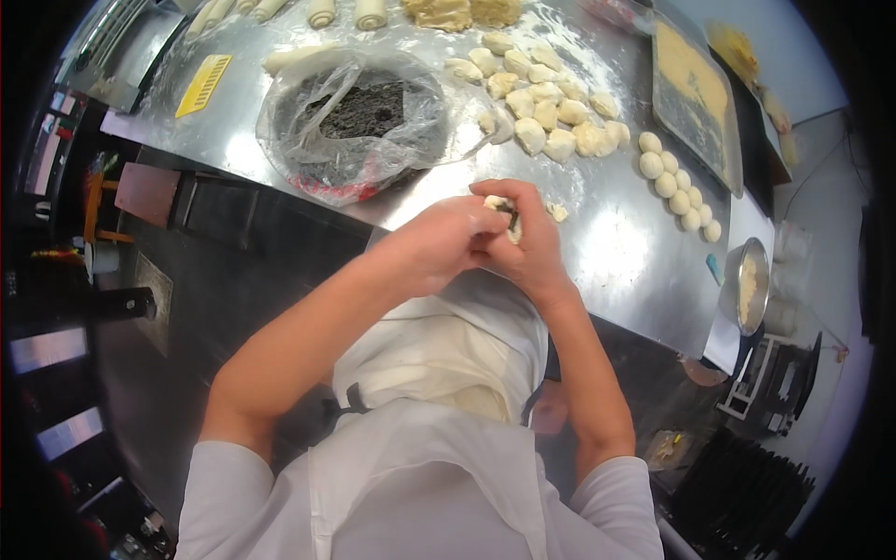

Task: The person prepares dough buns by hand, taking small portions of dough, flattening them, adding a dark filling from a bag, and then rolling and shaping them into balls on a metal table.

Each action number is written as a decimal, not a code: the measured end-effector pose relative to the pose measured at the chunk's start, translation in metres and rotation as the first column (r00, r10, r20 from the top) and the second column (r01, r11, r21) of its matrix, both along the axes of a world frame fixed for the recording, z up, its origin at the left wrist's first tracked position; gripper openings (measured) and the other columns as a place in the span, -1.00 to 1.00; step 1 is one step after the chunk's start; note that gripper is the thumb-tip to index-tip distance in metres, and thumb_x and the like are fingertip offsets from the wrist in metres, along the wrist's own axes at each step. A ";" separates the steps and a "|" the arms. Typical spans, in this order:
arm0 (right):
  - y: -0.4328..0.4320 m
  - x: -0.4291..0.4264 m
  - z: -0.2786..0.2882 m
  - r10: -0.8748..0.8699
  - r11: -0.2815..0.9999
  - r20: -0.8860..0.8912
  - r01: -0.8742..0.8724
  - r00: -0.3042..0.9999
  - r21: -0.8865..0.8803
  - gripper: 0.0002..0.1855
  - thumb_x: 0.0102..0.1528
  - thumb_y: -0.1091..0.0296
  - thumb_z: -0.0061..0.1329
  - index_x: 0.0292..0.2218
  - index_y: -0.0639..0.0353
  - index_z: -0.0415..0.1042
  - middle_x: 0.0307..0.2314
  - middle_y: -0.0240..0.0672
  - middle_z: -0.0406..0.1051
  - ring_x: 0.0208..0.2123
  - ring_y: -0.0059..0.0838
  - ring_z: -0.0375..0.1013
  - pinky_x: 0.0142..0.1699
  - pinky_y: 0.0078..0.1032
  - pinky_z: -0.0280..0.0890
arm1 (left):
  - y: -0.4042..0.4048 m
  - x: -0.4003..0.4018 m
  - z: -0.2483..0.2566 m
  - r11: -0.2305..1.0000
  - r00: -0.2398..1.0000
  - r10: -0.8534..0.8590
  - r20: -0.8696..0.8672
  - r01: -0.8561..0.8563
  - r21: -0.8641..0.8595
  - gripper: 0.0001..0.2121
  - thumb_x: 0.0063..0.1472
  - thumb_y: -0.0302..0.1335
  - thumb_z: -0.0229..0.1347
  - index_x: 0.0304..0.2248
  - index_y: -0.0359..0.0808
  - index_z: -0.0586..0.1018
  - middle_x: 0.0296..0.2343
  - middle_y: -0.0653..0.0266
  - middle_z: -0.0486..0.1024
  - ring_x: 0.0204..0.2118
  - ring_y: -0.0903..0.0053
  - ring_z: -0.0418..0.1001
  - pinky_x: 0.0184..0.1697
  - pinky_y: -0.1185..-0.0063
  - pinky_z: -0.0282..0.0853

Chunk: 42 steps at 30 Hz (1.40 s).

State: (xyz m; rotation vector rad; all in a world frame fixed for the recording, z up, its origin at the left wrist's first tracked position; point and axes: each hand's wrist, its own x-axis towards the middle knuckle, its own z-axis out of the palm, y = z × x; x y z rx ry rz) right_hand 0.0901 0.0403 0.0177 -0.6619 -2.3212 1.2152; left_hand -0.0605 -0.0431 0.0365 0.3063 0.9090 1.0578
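Observation:
Between my hands is a filled dough piece (pixel 516 231), pale at the rim with dark filling showing in its opening. My right hand (pixel 535 245) cups it from the right with curled fingers. My left hand (pixel 448 238) meets it from the other side, its thumb at the filling and its other fingers partly hidden. Both hands are over the near edge of the metal table (pixel 616 245). A small dough scrap (pixel 557 212) lies just beyond my right hand. Ahead to the left, dark crumbly filling (pixel 364 112) sits in a container lined with a clear plastic bag (pixel 280 133).
Several flattened dough pieces (pixel 546 113) lie ahead, beside two rows of round dough balls (pixel 665 184). A tray of pale crumbs (pixel 700 84), a metal bowl (pixel 752 287) and a yellow scraper (pixel 204 85) surround them. Dough rolls (pixel 321 14) and yellowish blocks (pixel 437 12) line the far side.

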 end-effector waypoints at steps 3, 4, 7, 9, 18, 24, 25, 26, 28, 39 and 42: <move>-0.002 0.009 0.002 -0.209 0.834 -0.315 0.000 0.926 -0.551 -0.40 0.08 0.41 0.08 0.12 0.19 0.17 -0.14 -0.12 0.47 -0.12 -0.32 0.46 0.01 -0.40 0.33 | 0.003 0.011 0.035 0.985 0.947 0.155 0.283 -0.126 -0.120 -0.76 0.41 -0.39 -0.07 -0.07 -0.39 0.41 -0.16 0.14 0.47 -0.19 0.44 0.51 -0.01 0.38 0.46; 0.000 0.012 0.004 -0.127 0.862 -0.257 -0.021 0.958 -0.506 -0.35 0.11 0.42 0.05 0.18 0.18 0.10 -0.10 -0.13 0.46 -0.10 -0.35 0.45 0.03 -0.42 0.32 | 0.002 0.010 0.017 0.988 0.937 0.147 0.317 -0.127 -0.083 -0.73 0.43 -0.37 -0.10 -0.03 -0.39 0.39 -0.15 0.12 0.45 -0.15 0.39 0.52 0.04 0.29 0.45; 0.008 0.015 0.002 -0.055 0.909 -0.173 -0.022 0.983 -0.416 -0.19 0.12 0.41 0.08 0.30 0.11 -0.03 0.00 -0.10 0.40 -0.01 -0.36 0.41 0.07 -0.45 0.31 | 0.010 0.016 -0.008 0.967 0.952 0.223 0.210 -0.190 -0.168 -0.72 0.45 -0.38 -0.14 0.01 -0.40 0.38 -0.18 0.13 0.46 -0.13 0.39 0.51 0.02 0.32 0.46; 0.008 0.021 0.006 -0.146 0.881 -0.165 0.052 0.975 -0.471 -0.17 0.10 0.37 0.14 0.30 0.09 0.02 0.03 -0.13 0.37 0.02 -0.34 0.39 0.07 -0.43 0.31 | 0.012 0.022 -0.016 0.955 0.932 0.278 0.231 -0.241 -0.175 -0.69 0.45 -0.37 -0.15 0.04 -0.41 0.37 -0.17 0.12 0.48 -0.11 0.38 0.51 0.01 0.34 0.46; 0.010 0.028 -0.028 -0.043 0.996 -0.063 0.038 0.997 -0.083 -0.43 -0.03 0.19 -0.01 -0.01 0.27 0.34 -0.13 -0.10 0.39 -0.05 -0.15 0.37 0.10 -0.31 0.22 | 0.019 0.049 -0.047 0.974 0.973 0.193 -0.125 -0.175 0.143 -0.81 0.28 -0.37 -0.05 -0.30 -0.28 0.55 -0.41 0.25 0.53 -0.36 0.51 0.51 -0.31 0.50 0.41; 0.017 0.021 -0.074 -0.027 0.995 -0.120 0.016 0.992 -0.096 -0.55 0.10 0.30 -0.06 -0.01 0.29 0.30 -0.15 -0.21 0.37 -0.05 -0.32 0.35 0.10 -0.42 0.22 | 0.011 0.027 -0.044 0.977 0.988 0.058 -0.141 -0.027 0.211 -0.83 0.25 -0.44 -0.11 -0.32 -0.28 0.50 -0.44 0.28 0.50 -0.37 0.44 0.48 -0.34 0.40 0.37; 0.020 0.026 -0.083 -0.069 0.979 -0.125 0.044 0.990 -0.199 -0.57 0.13 0.32 -0.09 0.01 0.29 0.27 -0.15 -0.22 0.37 -0.04 -0.34 0.35 0.09 -0.44 0.23 | 0.000 0.016 -0.022 0.975 0.999 -0.052 -0.006 0.052 0.215 -0.82 0.26 -0.43 -0.12 -0.25 -0.27 0.50 -0.38 0.28 0.51 -0.31 0.43 0.49 -0.29 0.38 0.40; 0.024 0.030 -0.094 -0.036 0.954 -0.216 -0.031 0.976 -0.297 -0.44 0.17 0.34 -0.13 0.17 0.26 0.14 -0.11 -0.15 0.37 -0.02 -0.33 0.34 0.08 -0.43 0.24 | -0.002 0.016 -0.026 0.974 0.999 -0.036 -0.005 0.036 0.223 -0.82 0.26 -0.43 -0.12 -0.25 -0.27 0.50 -0.38 0.28 0.51 -0.31 0.43 0.49 -0.29 0.38 0.40; 0.003 0.011 -0.061 0.062 0.915 -0.242 -0.152 0.968 -0.373 -0.34 0.18 0.32 -0.11 0.25 0.24 0.02 -0.07 -0.08 0.35 -0.01 -0.31 0.34 0.09 -0.43 0.25 | -0.013 0.019 -0.052 0.991 0.906 0.115 0.407 -0.134 0.019 -0.81 0.33 -0.40 -0.10 -0.16 -0.22 0.50 -0.29 0.31 0.49 -0.20 0.45 0.46 -0.16 0.30 0.43; 0.011 0.010 -0.047 0.017 0.982 -0.065 -0.029 0.998 -0.189 -0.09 0.02 0.42 0.29 0.26 0.43 0.04 0.17 0.03 0.19 0.17 -0.17 0.23 0.23 -0.29 0.16 | -0.020 0.026 -0.060 0.875 0.892 0.368 0.261 -0.427 0.226 -0.82 0.34 -0.34 0.00 -0.25 -0.28 0.52 -0.35 0.47 0.47 -0.30 0.72 0.40 -0.25 0.61 0.32; -0.002 -0.002 -0.054 -0.060 0.966 -0.046 0.046 0.997 -0.256 -0.40 0.08 0.56 0.09 0.14 0.34 0.26 0.03 -0.22 0.34 0.04 -0.42 0.34 0.15 -0.51 0.22 | -0.008 0.041 -0.070 0.808 0.861 0.493 0.125 -0.507 0.300 -0.89 0.24 -0.50 0.03 -0.31 -0.32 0.56 -0.38 0.28 0.53 -0.30 0.49 0.49 -0.30 0.47 0.37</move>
